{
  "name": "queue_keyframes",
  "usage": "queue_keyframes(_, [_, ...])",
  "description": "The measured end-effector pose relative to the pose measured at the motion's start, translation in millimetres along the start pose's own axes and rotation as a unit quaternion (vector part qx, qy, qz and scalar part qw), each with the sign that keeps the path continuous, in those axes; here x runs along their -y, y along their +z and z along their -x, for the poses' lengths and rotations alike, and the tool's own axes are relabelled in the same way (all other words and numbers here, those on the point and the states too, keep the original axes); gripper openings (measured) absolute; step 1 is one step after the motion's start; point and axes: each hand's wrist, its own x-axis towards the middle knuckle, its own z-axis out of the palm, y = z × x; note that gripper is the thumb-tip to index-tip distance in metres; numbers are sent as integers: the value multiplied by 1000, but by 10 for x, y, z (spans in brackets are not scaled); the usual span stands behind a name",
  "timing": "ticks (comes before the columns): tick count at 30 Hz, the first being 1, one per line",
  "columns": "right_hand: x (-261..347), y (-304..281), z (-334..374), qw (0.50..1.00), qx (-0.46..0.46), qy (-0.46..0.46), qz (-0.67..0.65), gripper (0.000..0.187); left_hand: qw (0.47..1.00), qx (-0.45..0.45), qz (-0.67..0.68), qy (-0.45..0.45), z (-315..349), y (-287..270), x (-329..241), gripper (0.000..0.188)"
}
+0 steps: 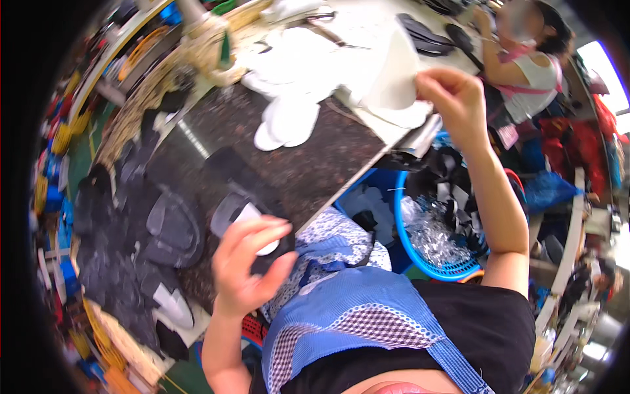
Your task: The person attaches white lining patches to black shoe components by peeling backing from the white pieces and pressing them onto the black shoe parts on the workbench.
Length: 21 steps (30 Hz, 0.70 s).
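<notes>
My right hand (457, 108) is raised at the right edge of the table, with thumb and fingers pinching the rim of a thin white curved piece (394, 88). My left hand (252, 262) hovers by the near edge of the dark tabletop, its fingers curved and apart. Just beyond its fingertips are a black shoe-upper-like piece (226, 209) and a white strip (248, 214); a small white oval shows partly between the fingers. Farther back, several rounded white pieces (289, 121) overlap on the dark surface (335, 144).
Dark shoe-upper-like pieces (174, 226) crowd the left side. A blue basket (401, 223) of scraps and clear plastic stands right of the table. At the back lie a tool with a dark handle (326, 33) and black sole-shaped pieces (425, 36). Another person (531, 72) is at upper right.
</notes>
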Motion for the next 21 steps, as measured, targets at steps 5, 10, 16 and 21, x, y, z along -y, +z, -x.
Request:
queue_keyframes(5, [422, 922, 597, 943, 219, 148, -202, 21, 963, -59, 236, -114, -485, 404, 77, 24])
queue_keyframes(10, [407, 1215, 673, 926, 297, 127, -198, 17, 962, -51, 238, -126, -264, 275, 186, 45])
queue_keyframes(16, [379, 1400, 777, 946, 308, 3, -98, 10, 972, -85, 106, -190, -103, 260, 194, 27])
queue_keyframes(21, [-131, 1299, 584, 975, 170, 104, -101, 19, 932, -119, 240, -244, 176, 154, 356, 17])
